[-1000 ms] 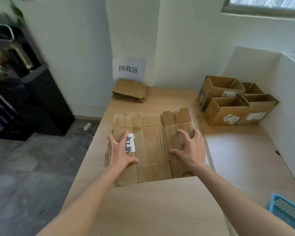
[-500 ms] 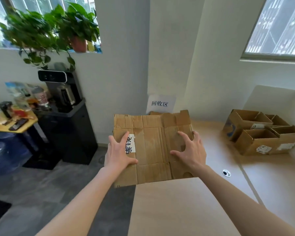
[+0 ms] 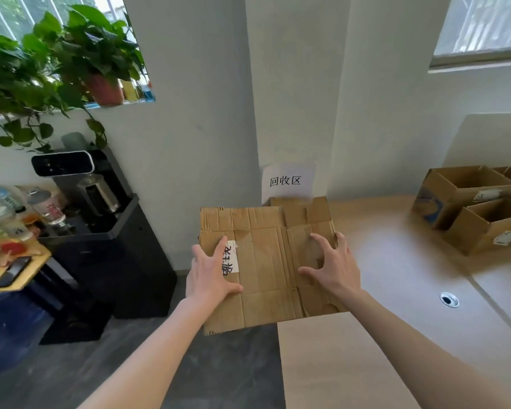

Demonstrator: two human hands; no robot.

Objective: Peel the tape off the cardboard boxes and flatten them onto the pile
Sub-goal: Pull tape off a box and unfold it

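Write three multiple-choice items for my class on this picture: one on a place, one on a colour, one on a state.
1. Where is the white paper sign?
A. on the wall behind the table
B. on the floor
C. on the window

2. What colour is the plant pot?
A. blue
B. reddish brown
C. white

3. What state is the cardboard box under the left hand and right hand in?
A. sealed shut
B. standing open
C. flattened

A: the sign hangs on the wall above the table's far edge.
B: the pot is terracotta-toned.
C: it lies as one flat sheet.
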